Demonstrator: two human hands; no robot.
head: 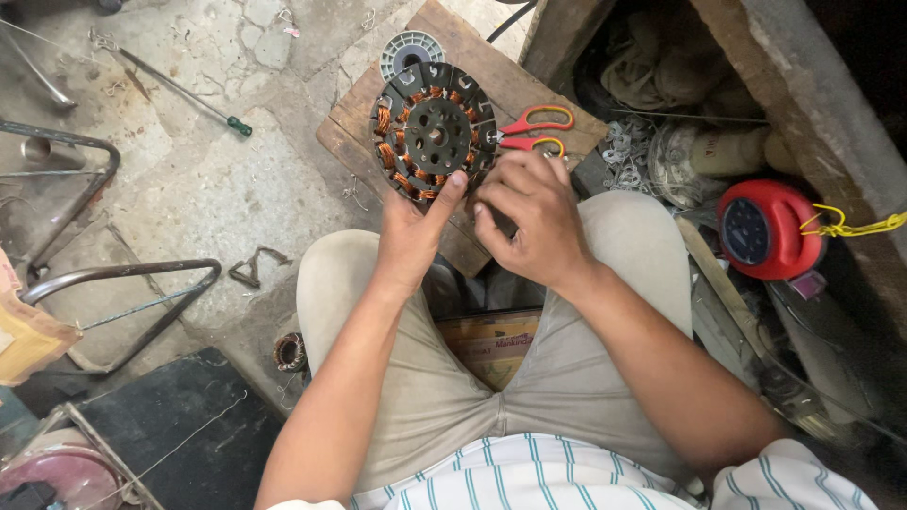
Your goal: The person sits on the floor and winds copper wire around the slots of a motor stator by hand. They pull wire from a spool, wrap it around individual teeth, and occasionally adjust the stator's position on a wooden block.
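Note:
A round dark motor stator with copper wire coils around its rim rests on a wooden board. My left hand grips the stator's near edge, thumb pressed against the coils. My right hand is curled at the stator's lower right edge, fingertips pinched together there; whatever thin thing they hold is too small to see. Red-handled scissors lie on the board just right of the stator. A grey plastic disc sits behind the stator.
A green-handled screwdriver lies on the cracked stone floor to the left. Metal chair legs stand at left. A red round reel with yellow cord and cluttered shelves crowd the right. A small copper coil lies by my knee.

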